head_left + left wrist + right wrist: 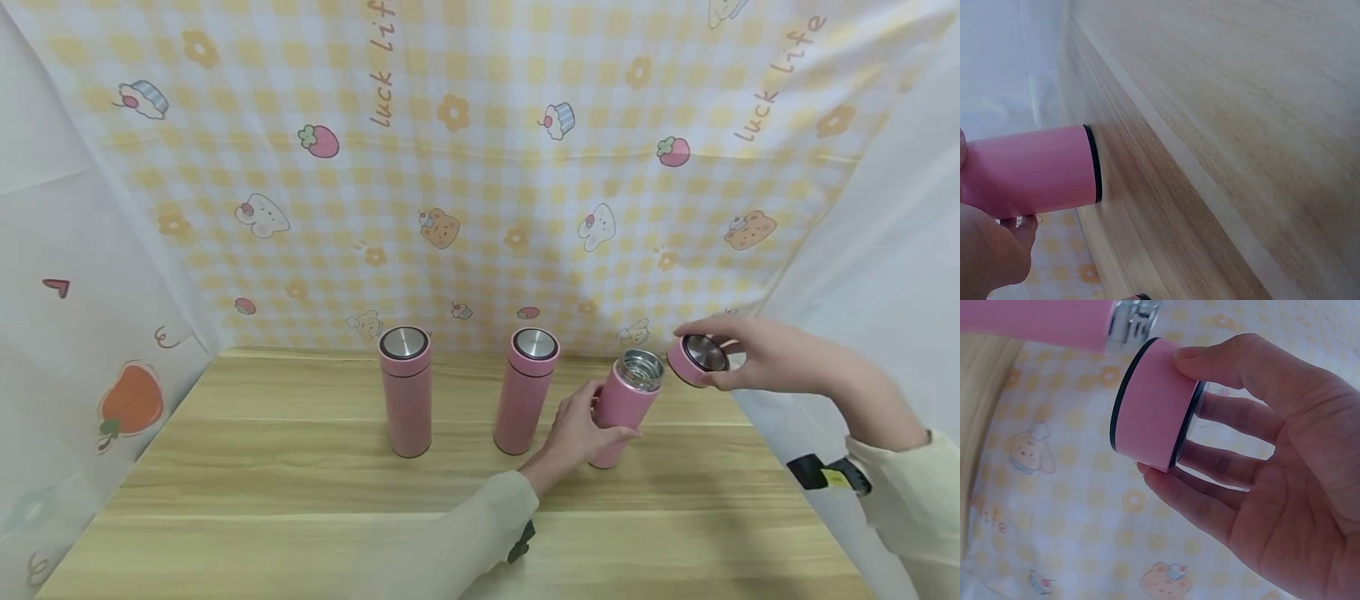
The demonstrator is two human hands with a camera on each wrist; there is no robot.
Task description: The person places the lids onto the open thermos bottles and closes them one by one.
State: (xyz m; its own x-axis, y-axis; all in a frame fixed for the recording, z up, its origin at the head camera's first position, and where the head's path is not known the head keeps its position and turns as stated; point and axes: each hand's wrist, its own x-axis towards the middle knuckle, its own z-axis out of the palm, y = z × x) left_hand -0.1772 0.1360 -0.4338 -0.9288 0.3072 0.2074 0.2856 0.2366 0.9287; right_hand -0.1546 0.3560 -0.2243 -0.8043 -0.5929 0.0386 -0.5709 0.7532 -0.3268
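Observation:
A pink thermos bottle [621, 407] stands at the right of the table with its steel mouth bare. My left hand [579, 429] grips its body, thumb on the near side; in the left wrist view the thermos [1035, 172] has its black-rimmed base at the wood. To the right of the mouth and apart from it, my right hand [772, 354] holds the pink lid [697, 360], which has a steel disc on top. The right wrist view shows the lid [1154, 406] pinched between thumb and fingertips, its open side toward the bottle.
Two more pink thermoses with lids on stand upright to the left, one in the middle [525, 396] and one farther left [407, 400]. Behind the wooden table [300, 475] hangs a yellow checked cloth [487, 183]. White cloth [60, 333] borders the sides.

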